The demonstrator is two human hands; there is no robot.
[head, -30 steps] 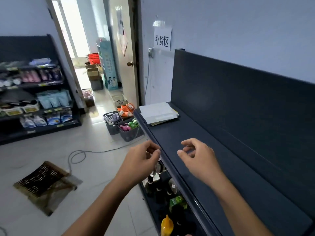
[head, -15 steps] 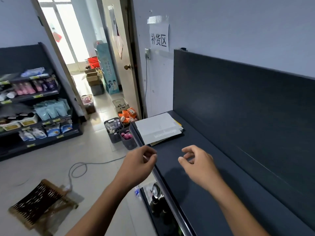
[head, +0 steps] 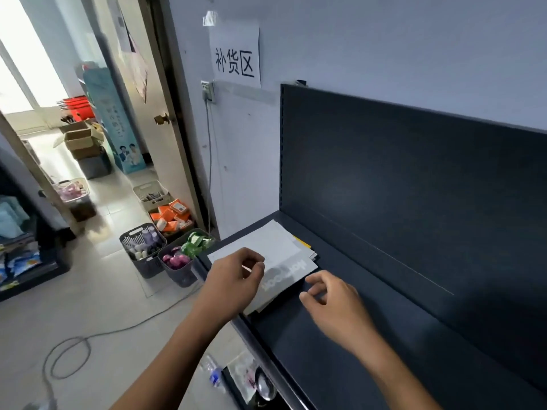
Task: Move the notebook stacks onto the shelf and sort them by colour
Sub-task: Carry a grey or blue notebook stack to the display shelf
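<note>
Here we saw the dark shelf [head: 399,350] running along the wall, its bare top stretching away to the right of the notebook stack [head: 278,250], which lay at the shelf's left end against the front lip. Our left hand [head: 233,284] hovered over the stack's front-left edge, fingers curled in; whether they pinched a cover we could not tell. Our right hand [head: 334,307] sat at the stack's near corner, fingers loosely bent and apart. A yellow edge [head: 302,242] peeked out beneath the grey top cover.

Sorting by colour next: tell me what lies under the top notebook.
Under the grey notebook, a yellow edge and pale layers show at its far corner; the rest is covered.
</note>
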